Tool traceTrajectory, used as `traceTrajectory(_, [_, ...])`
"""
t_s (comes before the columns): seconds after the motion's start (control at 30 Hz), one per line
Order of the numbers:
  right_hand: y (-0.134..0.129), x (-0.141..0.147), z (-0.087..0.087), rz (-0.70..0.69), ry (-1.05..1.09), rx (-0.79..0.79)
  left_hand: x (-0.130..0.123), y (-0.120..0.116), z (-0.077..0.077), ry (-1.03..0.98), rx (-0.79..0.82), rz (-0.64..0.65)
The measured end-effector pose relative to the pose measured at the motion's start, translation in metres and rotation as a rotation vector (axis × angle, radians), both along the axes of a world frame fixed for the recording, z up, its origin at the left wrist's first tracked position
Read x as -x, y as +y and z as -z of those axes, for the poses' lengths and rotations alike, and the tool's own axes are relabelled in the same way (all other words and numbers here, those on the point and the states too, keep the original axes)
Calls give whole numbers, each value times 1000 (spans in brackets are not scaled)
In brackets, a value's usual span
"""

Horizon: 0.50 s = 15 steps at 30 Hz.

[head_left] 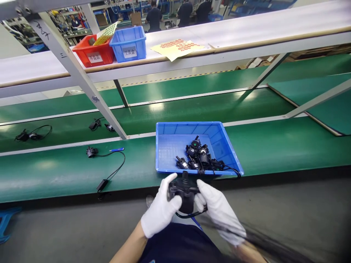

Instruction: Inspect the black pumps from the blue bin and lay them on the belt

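Note:
In front of my body I hold a small black pump (185, 193) with a short spout pointing up. My left hand (162, 208), in a white glove, grips its left side between thumb and fingers. The gloved right hand (218, 206) has its fingers closed at the pump's right edge, by its black cable (190, 215). A dark cable blurs across the right wrist. Just beyond my hands, a blue bin (170, 149) on the green bench holds several similar black pumps (201, 157), their cables bunched at the near rim.
Left on the green conveyor belt (55, 170) lie another pump (91, 151) with its cable and a blue pen (117, 149). More corded units (29, 136) lie farther back. The shelf above carries a red bin (94, 51), a blue box (128, 42) and sticker sheets (178, 47). A slanted post (82, 80) stands left.

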State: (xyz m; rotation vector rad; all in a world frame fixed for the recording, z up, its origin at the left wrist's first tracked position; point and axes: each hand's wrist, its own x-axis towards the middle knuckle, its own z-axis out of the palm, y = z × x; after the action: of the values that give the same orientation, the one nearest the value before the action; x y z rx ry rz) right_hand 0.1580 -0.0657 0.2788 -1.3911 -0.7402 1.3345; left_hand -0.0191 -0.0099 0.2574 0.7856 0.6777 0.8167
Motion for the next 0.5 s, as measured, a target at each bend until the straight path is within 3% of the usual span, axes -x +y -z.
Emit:
traceTrajectory(0.07, [-7,5,-7,-56,-88,-79,-5,4,7,-92,145,34])
traceTrajectory(0.17, [-15,10,-12,-6,-255,-109,-12,6,18,-186,299,96])
traceTrajectory(0.23, [-17,13,-12,19,-351,-45,-12,2,19,-166,258,100])
traceTrajectory(0.33, [-15,23,-6,-44,-379,67,-5,-9,7,-87,110,35])
traceTrajectory(0.43, [-12,33,6,-76,-212,22,10,-6,-7,36,-154,4])
traceTrajectory(0.5, [-10,38,16,-97,193,-109,18,11,0,75,-239,79])
